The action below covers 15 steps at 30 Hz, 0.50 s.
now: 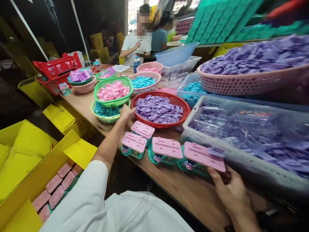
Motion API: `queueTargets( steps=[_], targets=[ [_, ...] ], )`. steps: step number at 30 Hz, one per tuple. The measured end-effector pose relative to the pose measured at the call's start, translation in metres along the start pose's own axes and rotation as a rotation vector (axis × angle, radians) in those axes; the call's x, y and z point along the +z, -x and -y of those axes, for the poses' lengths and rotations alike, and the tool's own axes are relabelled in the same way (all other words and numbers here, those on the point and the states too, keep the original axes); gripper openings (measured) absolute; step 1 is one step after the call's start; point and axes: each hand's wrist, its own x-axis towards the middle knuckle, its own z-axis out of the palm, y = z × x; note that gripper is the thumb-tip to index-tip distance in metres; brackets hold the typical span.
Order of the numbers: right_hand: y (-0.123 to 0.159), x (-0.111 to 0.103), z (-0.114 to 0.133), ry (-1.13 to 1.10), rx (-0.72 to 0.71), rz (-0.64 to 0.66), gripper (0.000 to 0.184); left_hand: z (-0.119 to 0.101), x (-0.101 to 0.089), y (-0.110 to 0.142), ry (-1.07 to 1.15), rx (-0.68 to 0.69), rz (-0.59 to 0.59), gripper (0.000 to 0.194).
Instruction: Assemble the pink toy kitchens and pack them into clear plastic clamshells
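My right hand (231,190) grips the right end of a small box with a pink lid (200,153) and a teal base. A purple piece (216,152) lies on that lid. Several similar pink-lidded boxes (167,148) stand beside it along the table edge. My left hand (126,112) reaches to the rim of a light green basket (109,119) of teal pieces (103,109), its fingers partly hidden. Right next to that hand is a red basket (159,125) full of purple pieces (159,109).
A green basket (125,102) of pink pieces sits atop the teal ones. A clear bin (190,135) and a pink basket (224,80) of purple parts stand right. A yellow carton (55,161) of pink-lidded boxes is at lower left. A person (137,45) sits across.
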Motion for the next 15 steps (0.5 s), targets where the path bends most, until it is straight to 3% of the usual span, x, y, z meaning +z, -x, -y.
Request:
queueTargets(
  steps=[4, 7, 10, 12, 15],
  targets=[
    [0.0, -0.003, 0.006, 0.076, 0.052, 0.003, 0.086, 0.008, -0.011, 0.014, -0.013, 0.14, 0.052, 0.048],
    [-0.003, 0.001, 0.008, 0.156, 0.086, 0.022, 0.096, 0.036, -0.039, 0.029, -0.088, 0.258, 0.02, 0.05],
    [-0.007, 0.004, 0.009, 0.129, 0.083, 0.071, 0.099, 0.071, -0.062, 0.038, -0.368, 0.308, 0.009, 0.047],
    [-0.009, 0.004, 0.011, 0.1, 0.001, 0.05, 0.098, 0.087, -0.065, 0.038, -0.478, 0.317, 0.027, 0.037],
    [-0.011, 0.0, 0.011, 0.079, -0.112, 0.028, 0.093, 0.085, -0.052, 0.037, -0.507, 0.347, -0.15, 0.036]
  ],
)
